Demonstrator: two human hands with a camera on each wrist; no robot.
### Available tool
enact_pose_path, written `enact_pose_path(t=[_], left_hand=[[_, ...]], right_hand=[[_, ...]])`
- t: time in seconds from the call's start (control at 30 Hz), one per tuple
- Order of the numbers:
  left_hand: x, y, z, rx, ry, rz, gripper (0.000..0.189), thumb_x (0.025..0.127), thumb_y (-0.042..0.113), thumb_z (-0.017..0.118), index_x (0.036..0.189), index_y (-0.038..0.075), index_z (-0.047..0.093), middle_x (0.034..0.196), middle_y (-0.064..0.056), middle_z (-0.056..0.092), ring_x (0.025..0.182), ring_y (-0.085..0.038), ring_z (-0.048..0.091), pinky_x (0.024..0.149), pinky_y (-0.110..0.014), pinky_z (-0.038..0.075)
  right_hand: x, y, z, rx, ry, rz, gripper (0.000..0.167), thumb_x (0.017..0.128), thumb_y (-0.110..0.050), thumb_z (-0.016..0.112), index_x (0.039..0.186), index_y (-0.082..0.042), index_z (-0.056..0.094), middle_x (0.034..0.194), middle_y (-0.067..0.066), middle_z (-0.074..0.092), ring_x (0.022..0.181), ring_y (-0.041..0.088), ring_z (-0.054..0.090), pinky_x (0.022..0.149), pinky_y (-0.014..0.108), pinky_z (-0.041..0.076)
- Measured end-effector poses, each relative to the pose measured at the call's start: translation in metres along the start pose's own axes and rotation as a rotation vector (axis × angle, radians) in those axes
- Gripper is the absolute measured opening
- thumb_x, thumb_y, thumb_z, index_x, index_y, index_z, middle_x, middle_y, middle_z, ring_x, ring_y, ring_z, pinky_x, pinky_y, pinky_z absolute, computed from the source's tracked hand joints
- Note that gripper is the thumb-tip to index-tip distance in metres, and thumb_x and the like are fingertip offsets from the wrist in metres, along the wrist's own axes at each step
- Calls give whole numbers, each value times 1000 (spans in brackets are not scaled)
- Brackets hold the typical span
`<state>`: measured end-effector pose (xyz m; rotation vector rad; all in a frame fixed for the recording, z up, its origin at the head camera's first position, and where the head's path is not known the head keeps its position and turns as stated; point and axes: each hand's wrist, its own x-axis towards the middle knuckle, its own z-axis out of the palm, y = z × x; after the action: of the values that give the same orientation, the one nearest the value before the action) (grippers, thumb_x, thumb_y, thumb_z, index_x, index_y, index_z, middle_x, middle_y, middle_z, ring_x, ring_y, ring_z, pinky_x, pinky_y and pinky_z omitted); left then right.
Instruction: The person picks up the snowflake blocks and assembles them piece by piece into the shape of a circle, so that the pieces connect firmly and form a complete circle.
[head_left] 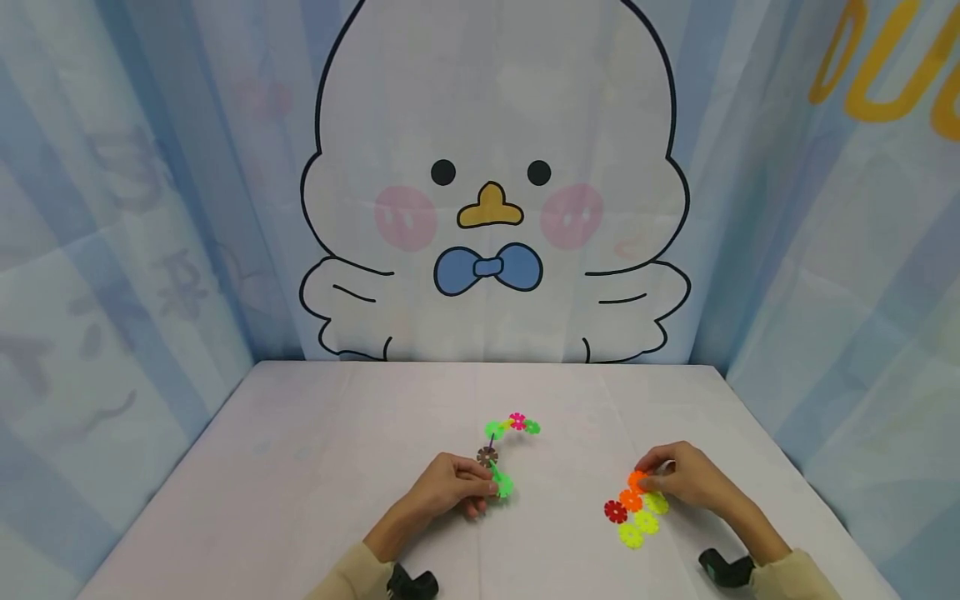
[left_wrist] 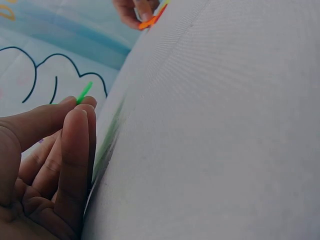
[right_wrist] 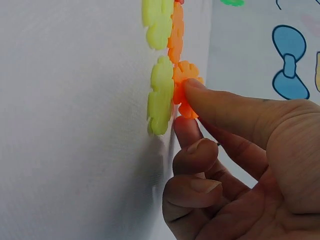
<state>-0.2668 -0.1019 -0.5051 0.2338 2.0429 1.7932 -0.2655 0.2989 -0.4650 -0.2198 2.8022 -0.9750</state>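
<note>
Between thumb and fingertips, my left hand [head_left: 452, 485] pinches a green snowflake disc [head_left: 505, 485] at the near end of a linked chain. From there the chain runs through a brown disc [head_left: 487, 456] to a green disc, then yellow, a pink disc [head_left: 517, 421] and another green one. At the right, my right hand [head_left: 686, 473] pinches an orange snowflake disc [right_wrist: 187, 90] by its edge. Beside that disc lie another orange disc [head_left: 631, 500], a red disc [head_left: 616, 511] and several yellow discs [head_left: 646, 522] close together on the table.
The table [head_left: 300, 467] has a white cover. Behind it hangs a curtain with a cartoon chick [head_left: 491, 108], and blue-white curtains [head_left: 112, 250] flank both sides. Black wrist devices [head_left: 726, 568] sit at both cuffs.
</note>
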Motion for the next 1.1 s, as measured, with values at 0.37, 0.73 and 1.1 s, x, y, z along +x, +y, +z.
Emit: enact_pose_path(t=[0.37, 0.73, 1.1], left_hand=[[-1, 0, -2, -28, 1, 2, 20, 92, 10, 81, 106, -4, 77, 79, -4, 80, 60, -6, 67, 54, -20, 58], [-1, 1, -1, -31, -7, -2, 20, 92, 11, 81, 105, -3, 77, 81, -6, 81, 61, -6, 68, 55, -20, 58], [-1, 1, -1, -24, -4, 7, 19, 91, 12, 82, 104, -2, 77, 79, -4, 80, 60, -6, 67, 55, -19, 57]], right_hand=[[3, -4, -1, 44, -15, -46, 13, 91, -13, 82, 101, -6, 80, 96, 4, 78, 82, 17, 60, 69, 21, 52], [11, -21, 14, 178, -36, -57, 19, 91, -15, 83, 103, 0, 78, 87, 7, 78, 72, 17, 63, 62, 22, 56], [18, -49, 39, 245, -72, -61, 17, 92, -15, 83, 102, -3, 75, 86, 9, 80, 64, 18, 63, 60, 26, 57]])
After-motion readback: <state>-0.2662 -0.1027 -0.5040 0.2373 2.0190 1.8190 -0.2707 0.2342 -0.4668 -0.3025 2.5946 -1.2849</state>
